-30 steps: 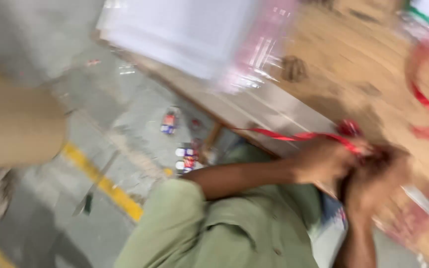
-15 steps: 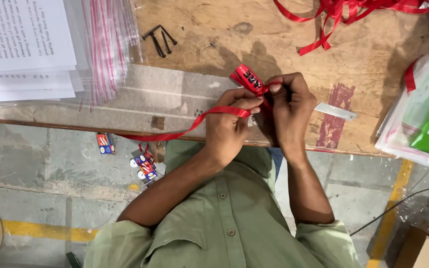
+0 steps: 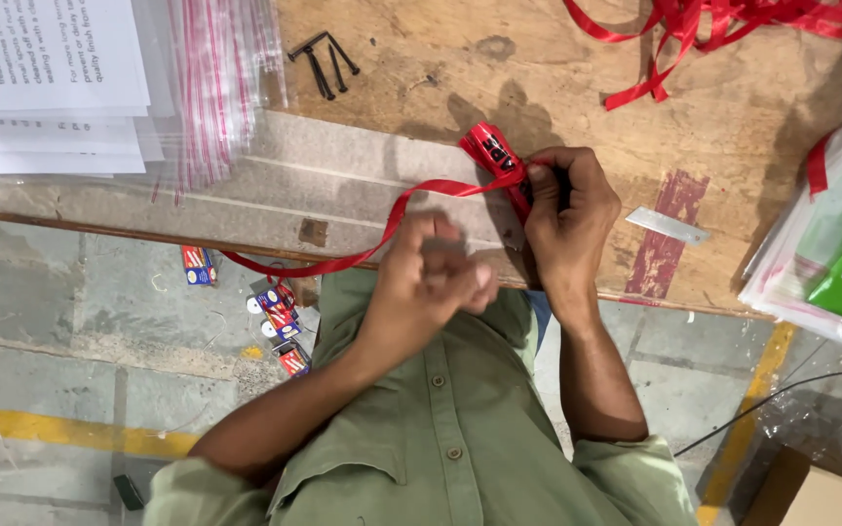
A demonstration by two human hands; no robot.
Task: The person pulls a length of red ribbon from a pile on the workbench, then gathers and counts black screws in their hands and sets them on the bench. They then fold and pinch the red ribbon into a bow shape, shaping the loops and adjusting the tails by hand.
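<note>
Half a second ago both hands met at the red ribbon; now the left hand has dropped back toward the shirt, to about 7 o'clock of the right hand, and shows blurred. Its fingers are curled narrow; whether it grips the ribbon cannot be told. The right hand is closed on the red ribbon and on a small red roll at its 10 o'clock. The ribbon runs from that hand down toward 8 o'clock, over the edge of the wooden table and across the floor view.

The right thumb side hides where ribbon meets roll. A pile of loose red ribbon is cut off at the top edge at 1 o'clock.

At 3 o'clock, clear plastic bags hold green packets, partly out of view. At 10 o'clock lie clear zip bags beside stacked printed sheets.
</note>
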